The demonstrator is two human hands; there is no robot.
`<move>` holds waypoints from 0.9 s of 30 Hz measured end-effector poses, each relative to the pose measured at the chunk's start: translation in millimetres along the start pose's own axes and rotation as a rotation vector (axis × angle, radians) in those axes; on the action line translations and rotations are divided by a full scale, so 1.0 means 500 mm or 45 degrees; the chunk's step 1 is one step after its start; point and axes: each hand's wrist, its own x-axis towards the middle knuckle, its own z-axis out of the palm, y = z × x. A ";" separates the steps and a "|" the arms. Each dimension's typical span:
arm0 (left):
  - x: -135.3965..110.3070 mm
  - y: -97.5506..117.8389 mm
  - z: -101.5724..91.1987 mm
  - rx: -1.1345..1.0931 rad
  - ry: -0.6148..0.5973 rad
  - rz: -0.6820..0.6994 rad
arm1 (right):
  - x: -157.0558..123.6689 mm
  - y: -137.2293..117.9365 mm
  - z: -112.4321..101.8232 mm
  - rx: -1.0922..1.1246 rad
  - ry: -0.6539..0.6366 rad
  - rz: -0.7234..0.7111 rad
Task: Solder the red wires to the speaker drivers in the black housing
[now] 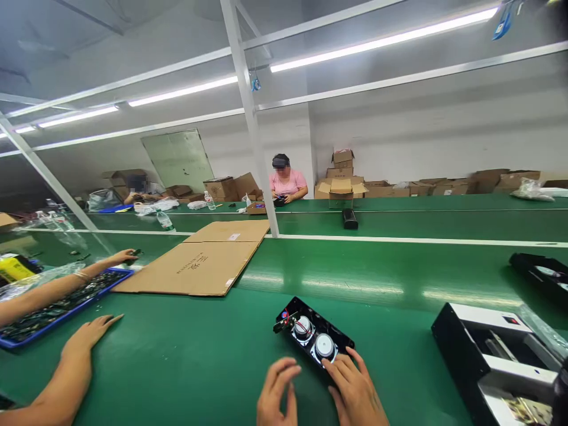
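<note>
On the smooth green table, in the near middle, there is a black panel, of long rectangular shape and glossy surface. Its long axis goes from far left to near right; the end with the small circuit board and thin red wires points to far left. Two round speakers, with pale metal backs, are facing up along this axis. The right hand touches the near right end with bent, slightly separated fingers; if they clamp it, I cannot tell. The left hand is just beside the panel, its fingers curved, the thumb apart from them. Farther left lies flat brown cardboard; at right stands a black-and-white box.
</note>
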 end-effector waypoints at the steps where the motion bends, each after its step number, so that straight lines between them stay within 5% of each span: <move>1: 0.020 -0.008 -0.018 0.076 0.033 0.020 | -0.005 0.004 -0.006 0.012 -0.020 0.012; 6: 0.087 -0.014 -0.066 0.647 -0.127 0.603 | -0.052 0.025 -0.102 0.043 -0.147 0.075; 11: 0.104 0.044 -0.020 0.427 -0.251 0.919 | -0.128 0.049 -0.249 0.100 -0.365 0.319; 14: 0.106 0.090 0.027 0.166 -0.365 0.829 | -0.159 0.056 -0.309 0.186 -0.373 0.522; 17: 0.111 0.130 0.078 -0.119 -0.419 0.471 | -0.155 0.045 -0.325 0.259 -0.183 0.661; 21: 0.124 0.168 0.137 -0.261 -0.392 0.255 | -0.102 0.014 -0.285 0.386 0.107 0.731; 27: 0.129 0.191 0.155 -0.390 -0.419 0.152 | -0.039 0.003 -0.212 0.693 0.110 0.757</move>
